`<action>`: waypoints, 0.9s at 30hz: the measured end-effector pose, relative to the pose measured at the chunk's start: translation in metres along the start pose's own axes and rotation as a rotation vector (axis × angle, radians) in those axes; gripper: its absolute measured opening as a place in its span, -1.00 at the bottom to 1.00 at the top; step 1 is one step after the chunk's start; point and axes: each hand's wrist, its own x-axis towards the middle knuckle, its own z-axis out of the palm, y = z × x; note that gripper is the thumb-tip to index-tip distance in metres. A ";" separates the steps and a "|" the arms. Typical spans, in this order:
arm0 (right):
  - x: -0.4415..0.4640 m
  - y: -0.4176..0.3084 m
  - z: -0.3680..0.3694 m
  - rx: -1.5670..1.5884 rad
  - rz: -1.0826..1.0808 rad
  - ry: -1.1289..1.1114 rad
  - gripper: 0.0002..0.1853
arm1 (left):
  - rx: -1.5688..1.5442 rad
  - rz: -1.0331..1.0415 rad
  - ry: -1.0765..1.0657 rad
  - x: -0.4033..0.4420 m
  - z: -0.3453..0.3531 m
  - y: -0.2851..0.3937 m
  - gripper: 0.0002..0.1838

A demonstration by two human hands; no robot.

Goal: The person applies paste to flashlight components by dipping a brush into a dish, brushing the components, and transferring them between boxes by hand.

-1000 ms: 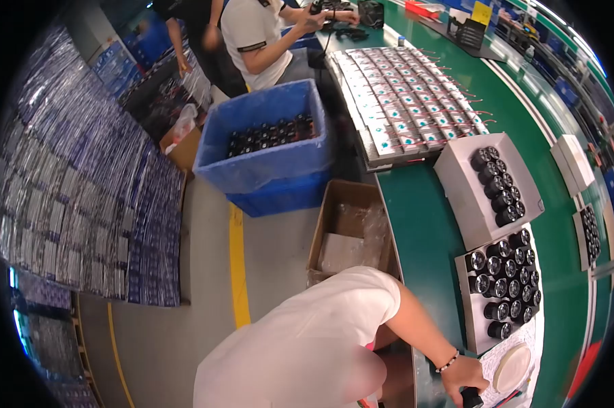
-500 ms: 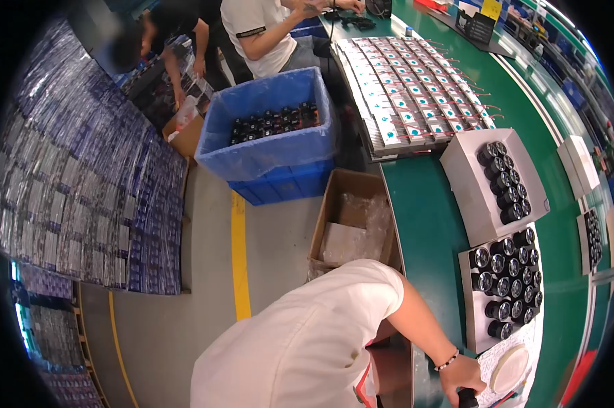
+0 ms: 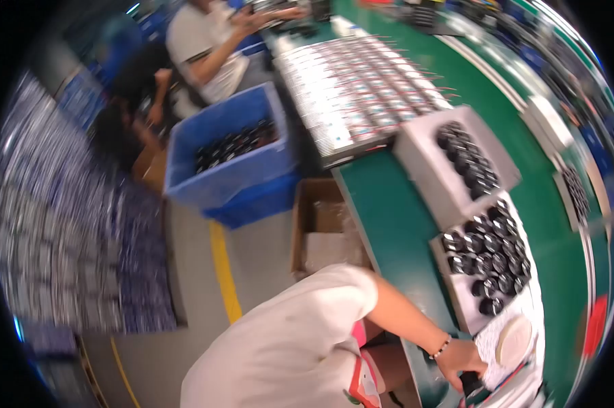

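Note:
My left hand (image 3: 460, 362), with a beaded bracelet at the wrist, reaches over the near end of the green bench. Its fingers are closed on a black cylindrical part (image 3: 471, 383), mostly covered by the hand and blurred. Right beside the fingers lies a round cream-coloured disc (image 3: 515, 340) on a white sheet of bubbly wrap. Red and dark wires run below it. A shallow white box (image 3: 462, 306) above the hand carries several black cylinders with shiny, lens-like ends (image 3: 497, 264). My right hand is out of the frame.
A taller white box (image 3: 416, 160) holds more black cylinders. Beyond it sit rows of wired white pieces (image 3: 361, 88). A lined blue bin (image 3: 229, 173) and a cardboard box (image 3: 307, 204) stand on the floor. Two people work behind; wrapped stacks (image 3: 82, 224) rise at left.
The whole view has shifted and blurred as my head turns. My left hand keeps hold of the black part near the disc, and slightly more of that part shows.

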 end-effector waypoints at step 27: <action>0.027 -0.018 -0.022 0.525 0.390 0.025 -0.57 | -0.878 -0.790 0.195 0.027 -0.042 0.021 -0.74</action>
